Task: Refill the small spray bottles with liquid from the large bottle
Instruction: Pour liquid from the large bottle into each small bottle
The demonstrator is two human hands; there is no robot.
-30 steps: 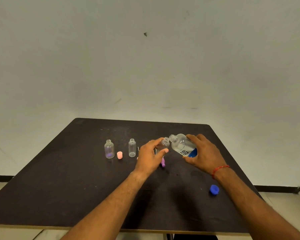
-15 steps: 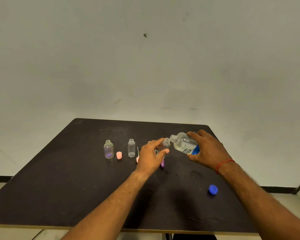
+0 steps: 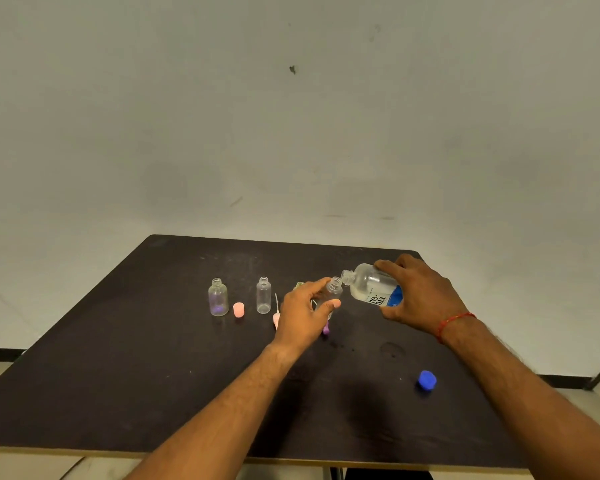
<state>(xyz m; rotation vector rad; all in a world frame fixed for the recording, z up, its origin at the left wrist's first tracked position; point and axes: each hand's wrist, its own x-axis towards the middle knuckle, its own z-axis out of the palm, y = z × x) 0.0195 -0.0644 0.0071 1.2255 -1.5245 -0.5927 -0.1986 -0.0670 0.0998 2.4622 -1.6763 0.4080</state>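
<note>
Clear large bottle (image 3: 370,285) tilted, mouth toward 9 o'clock at rim of small spray bottle (image 3: 334,292), above table (image 3: 146,375). Right hand (image 3: 421,296) curled round its body. Left hand (image 3: 300,315) pinches small spray bottle, thumb against fingers; stream possibly flowing, unclear.

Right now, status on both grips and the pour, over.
Left grip holds small bottle. Right grip holds large bottle tilted, mouth at its neck; flow not visible. Nothing between the two mouths.

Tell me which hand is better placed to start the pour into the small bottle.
Right hand: it grips the tilted large bottle, whose mouth is beside the small bottle that the left hand holds.
</note>
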